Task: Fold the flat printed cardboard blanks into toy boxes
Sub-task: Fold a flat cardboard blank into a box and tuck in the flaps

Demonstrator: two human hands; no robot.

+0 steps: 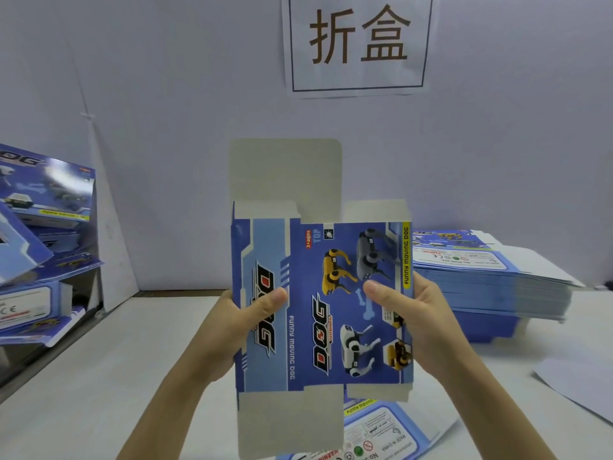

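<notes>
A flat blank (376, 434) lies printed side up on the white table (99, 376), nearest the person and partly hidden by the one being held. Above it, both hands hold a blue cardboard blank (318, 343) upright over the table, its grey flaps sticking out at top and bottom. The left hand (229, 330) pinches the left edge, thumb pressed on the printed front and fingers hidden behind. The right hand (423, 323) pinches the right edge the same way, thumb on the front and fingers out of sight behind. Further right sits a tall stack of flat blanks (491, 277). At far left is a pile of folded boxes (39, 227). A paper sign (358, 41) hangs on the wall behind.
</notes>
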